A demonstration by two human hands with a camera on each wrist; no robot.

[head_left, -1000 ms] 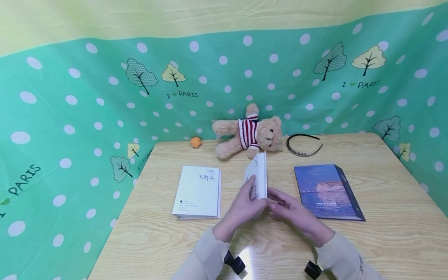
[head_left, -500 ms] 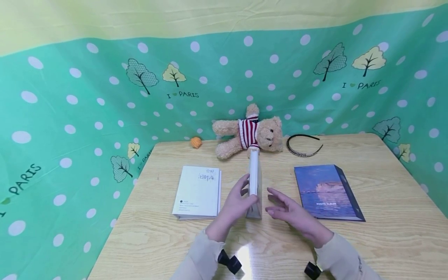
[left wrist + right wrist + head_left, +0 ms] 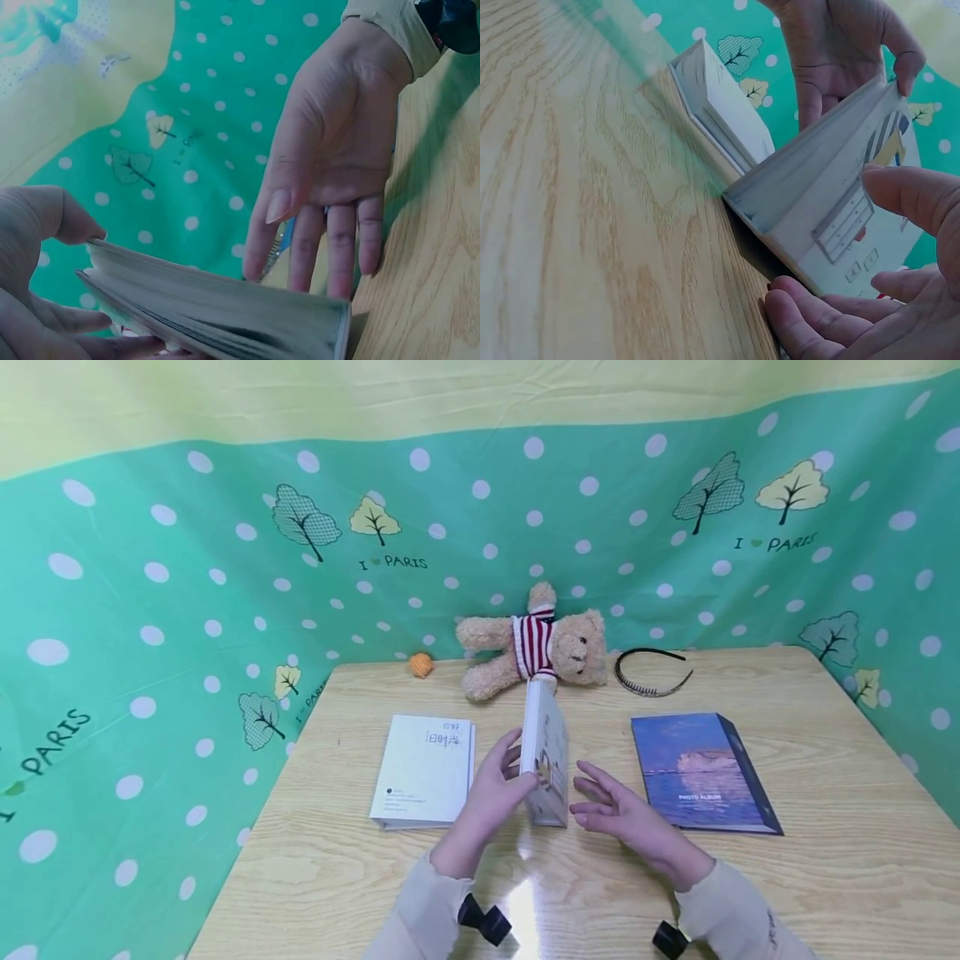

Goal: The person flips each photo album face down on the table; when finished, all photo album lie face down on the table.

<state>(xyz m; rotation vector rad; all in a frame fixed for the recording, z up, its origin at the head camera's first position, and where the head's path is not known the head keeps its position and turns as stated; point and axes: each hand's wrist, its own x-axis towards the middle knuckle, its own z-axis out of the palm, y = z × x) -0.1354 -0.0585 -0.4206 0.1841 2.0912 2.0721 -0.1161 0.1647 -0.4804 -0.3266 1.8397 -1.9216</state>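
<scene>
A white album (image 3: 550, 760) with pictures on its cover stands upright on edge in the middle of the table, its page edges seen in the left wrist view. My left hand (image 3: 491, 797) grips it by its near edge, the thumb bent over one cover and the fingers behind the other. Just to its right, my right hand (image 3: 626, 814) has its fingers extended, apart from the album in the head view. The right wrist view shows the picture side of the album facing my right hand (image 3: 922, 262).
A second white album (image 3: 423, 768) lies flat on the left; a blue photo album (image 3: 697, 760) lies on the right. At the back are an orange ball (image 3: 421, 665), a teddy bear (image 3: 532, 643) on its side and a black headband (image 3: 652, 672). A polka-dot cloth (image 3: 480, 552) hangs behind.
The album came down from a tilted hold between both hands to upright on the table, then turned to show its picture cover. My right hand came away from it; the left shifted slightly left.
</scene>
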